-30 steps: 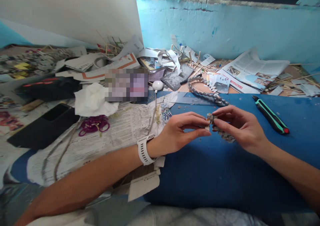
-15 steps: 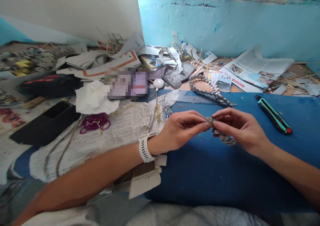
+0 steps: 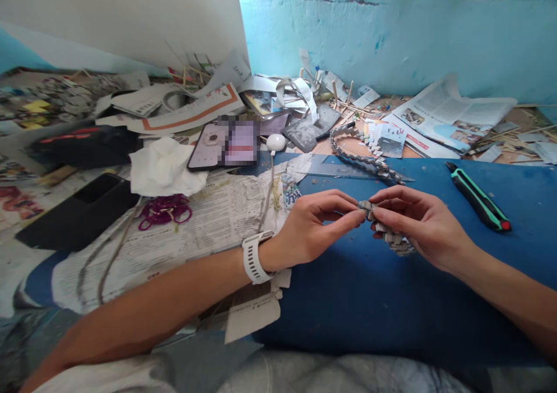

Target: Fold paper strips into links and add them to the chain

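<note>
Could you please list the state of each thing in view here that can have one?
Left hand: fingers pinched on the folded paper chain.
Right hand: fingers pinched on the same chain.
Folded paper chain: held above the blue mat.
Utility knife: lying flat, untouched.
Black phone: screen dark.
Tissue: crumpled.

Grey folded-paper chain (image 3: 389, 235), seemingly short, curved, above blue mat.

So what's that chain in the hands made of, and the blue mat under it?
The chain looks like folded paper strips, matte grey-white with print flecks, linked in flat segments; a longer one lies behind. Both hands, left and right, pinch its end. The mat seems rubbery or plastic, dull blue, scuffed and speckled; the exact material is unclear.
</note>
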